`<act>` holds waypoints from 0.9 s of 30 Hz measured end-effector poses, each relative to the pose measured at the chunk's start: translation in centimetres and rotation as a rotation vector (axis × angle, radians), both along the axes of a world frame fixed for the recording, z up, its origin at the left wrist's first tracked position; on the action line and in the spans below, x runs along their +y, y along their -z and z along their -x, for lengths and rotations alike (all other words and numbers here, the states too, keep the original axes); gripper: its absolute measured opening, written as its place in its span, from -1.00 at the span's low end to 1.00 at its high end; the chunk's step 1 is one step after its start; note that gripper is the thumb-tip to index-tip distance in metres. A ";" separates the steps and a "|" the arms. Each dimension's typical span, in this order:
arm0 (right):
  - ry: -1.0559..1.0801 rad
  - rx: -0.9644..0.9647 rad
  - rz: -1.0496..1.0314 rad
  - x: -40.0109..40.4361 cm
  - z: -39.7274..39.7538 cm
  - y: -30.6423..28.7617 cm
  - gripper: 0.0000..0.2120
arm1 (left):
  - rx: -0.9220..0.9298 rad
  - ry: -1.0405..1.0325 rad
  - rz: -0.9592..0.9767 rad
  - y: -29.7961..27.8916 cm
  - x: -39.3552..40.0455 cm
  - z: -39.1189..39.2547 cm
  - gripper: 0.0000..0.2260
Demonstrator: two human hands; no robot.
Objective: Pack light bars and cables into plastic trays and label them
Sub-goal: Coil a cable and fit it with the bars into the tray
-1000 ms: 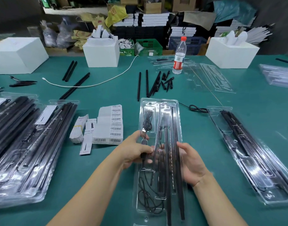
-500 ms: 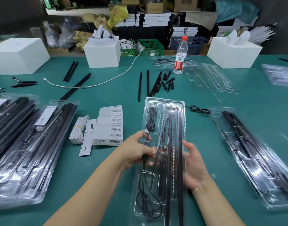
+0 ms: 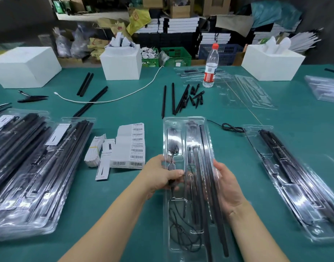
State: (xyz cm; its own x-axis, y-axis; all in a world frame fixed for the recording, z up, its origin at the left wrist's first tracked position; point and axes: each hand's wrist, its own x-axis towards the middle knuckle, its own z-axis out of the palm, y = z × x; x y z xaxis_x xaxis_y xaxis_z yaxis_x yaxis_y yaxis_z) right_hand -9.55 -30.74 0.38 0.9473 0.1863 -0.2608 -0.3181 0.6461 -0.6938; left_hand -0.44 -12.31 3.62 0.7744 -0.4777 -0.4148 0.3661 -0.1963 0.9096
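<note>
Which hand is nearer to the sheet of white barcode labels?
Left. The left hand holds the tray just right of the sheet of white barcode labels; the right hand is farther right.

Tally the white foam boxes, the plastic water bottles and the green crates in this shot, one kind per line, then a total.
White foam boxes: 3
Clear plastic water bottles with red caps: 1
Green plastic crates: 1
Total: 5
</note>
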 end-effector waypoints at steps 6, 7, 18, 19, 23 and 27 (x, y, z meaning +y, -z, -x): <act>0.353 -0.032 0.826 -0.2 -0.5 0.5 -0.43 | -0.104 -0.055 -0.169 1.3 -0.2 0.7 -0.61; 0.355 -0.070 1.026 0.0 -0.4 0.6 -0.44 | -0.176 -0.039 -0.239 1.4 -0.3 0.7 -0.62; 0.125 -0.272 1.815 0.9 -0.6 1.7 -0.61 | -0.709 0.212 -1.015 2.4 0.6 1.2 -0.42; 0.109 -0.278 1.826 0.9 -0.7 1.7 -0.62 | -0.723 0.227 -1.031 2.4 0.8 1.1 -0.42; 0.107 -0.277 1.830 1.1 -0.7 1.7 -0.64 | -0.753 0.142 -0.961 1.5 2.5 -0.1 -0.52; 0.059 -0.265 1.862 1.1 -0.7 1.3 -0.63 | -0.892 -0.130 -1.048 0.4 6.9 -2.9 -0.79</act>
State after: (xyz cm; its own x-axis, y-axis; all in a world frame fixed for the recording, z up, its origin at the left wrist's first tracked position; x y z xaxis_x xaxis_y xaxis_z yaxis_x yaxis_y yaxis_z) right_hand -8.83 -29.61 -0.93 0.9854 -0.1553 0.0705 -0.1076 -0.8868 -0.4495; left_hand 2.50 -5.41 3.19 0.9797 -0.1583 0.1230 -0.1883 -0.9373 0.2935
